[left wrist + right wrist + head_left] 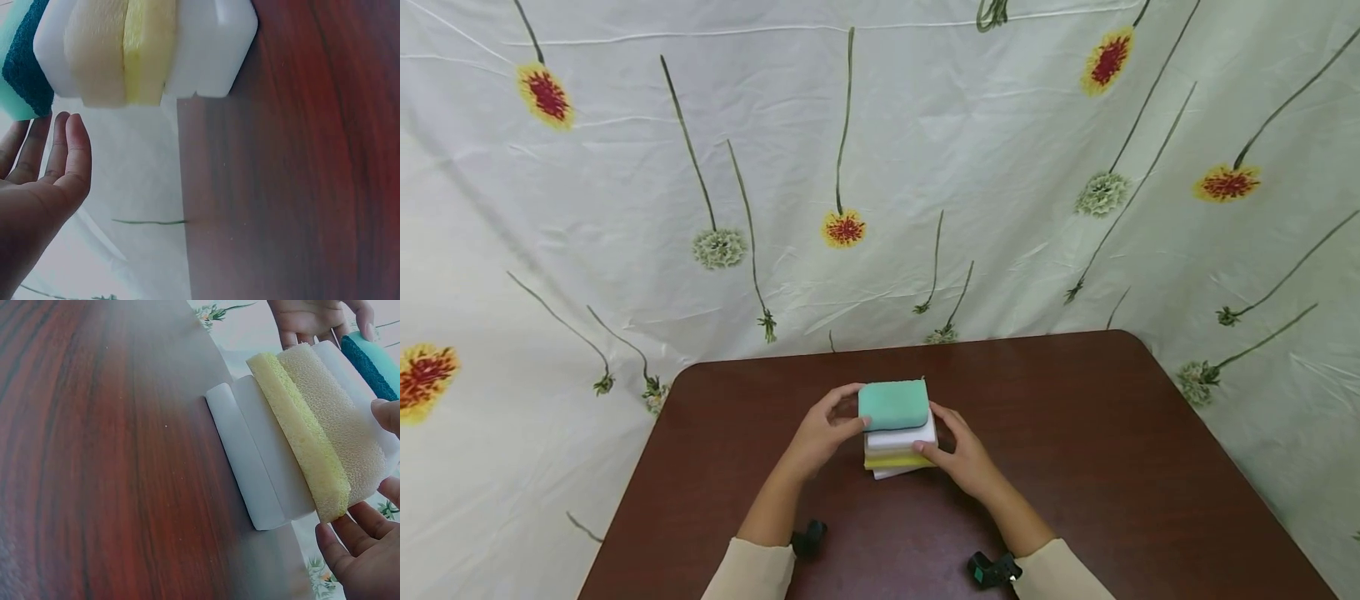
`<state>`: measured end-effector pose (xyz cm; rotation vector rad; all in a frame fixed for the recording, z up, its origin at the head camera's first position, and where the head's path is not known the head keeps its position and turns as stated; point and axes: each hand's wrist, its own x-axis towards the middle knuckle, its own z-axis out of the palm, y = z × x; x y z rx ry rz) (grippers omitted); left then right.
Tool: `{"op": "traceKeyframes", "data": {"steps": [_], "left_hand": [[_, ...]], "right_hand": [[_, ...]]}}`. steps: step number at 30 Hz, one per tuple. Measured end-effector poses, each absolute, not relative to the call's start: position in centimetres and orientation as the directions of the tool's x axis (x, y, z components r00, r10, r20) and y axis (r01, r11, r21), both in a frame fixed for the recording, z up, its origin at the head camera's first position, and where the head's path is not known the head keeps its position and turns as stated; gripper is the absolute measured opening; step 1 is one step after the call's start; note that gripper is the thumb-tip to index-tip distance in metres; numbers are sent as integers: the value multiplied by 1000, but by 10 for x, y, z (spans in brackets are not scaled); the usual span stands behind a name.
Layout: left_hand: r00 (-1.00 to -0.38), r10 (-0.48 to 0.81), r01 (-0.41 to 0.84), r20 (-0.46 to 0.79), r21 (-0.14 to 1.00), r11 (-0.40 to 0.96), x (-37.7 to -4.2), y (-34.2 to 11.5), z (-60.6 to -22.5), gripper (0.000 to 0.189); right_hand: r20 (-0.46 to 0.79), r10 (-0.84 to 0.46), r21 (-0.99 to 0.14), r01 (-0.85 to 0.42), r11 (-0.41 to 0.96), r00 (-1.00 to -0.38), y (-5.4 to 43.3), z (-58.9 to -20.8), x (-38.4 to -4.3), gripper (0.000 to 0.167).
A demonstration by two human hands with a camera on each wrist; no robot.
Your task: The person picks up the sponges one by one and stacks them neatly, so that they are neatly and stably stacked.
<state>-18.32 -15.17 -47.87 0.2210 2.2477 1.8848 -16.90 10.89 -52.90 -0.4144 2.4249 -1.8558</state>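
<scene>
A stack of sponges stands on the brown table between both hands. On top, a mint-green sponge (893,404) with a dark teal scouring underside (30,62) sits slightly tilted. My left hand (822,435) pinches its left end, thumb in front and fingers behind. Under it comes a white sponge (901,437), then a porous cream sponge (331,419), a yellow sponge (300,437) and white blocks (262,456) at the bottom. At the right side my right hand (973,467) holds the stack, its thumb on the front and its fingertips along the yellow and cream layers.
The dark reddish-brown table (1075,467) has rounded far corners. Behind it hangs a white cloth (1000,167) printed with flowers. Black wrist cameras (992,570) sit on both wrists beside beige sleeves (1060,575).
</scene>
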Motion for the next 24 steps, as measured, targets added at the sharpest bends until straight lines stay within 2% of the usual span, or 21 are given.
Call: {"op": "traceKeyframes", "data": {"steps": [16, 24], "left_hand": [[-968, 240, -22, -69, 981, 193, -171, -143, -484, 58], [-964, 260, -12, -59, 984, 179, -167, -144, -482, 72]], "right_hand": [[90, -245, -960, -149, 236, -965, 109, -528, -167, 69], [102, -258, -960, -163, 228, -961, 113, -525, -165, 81]]}}
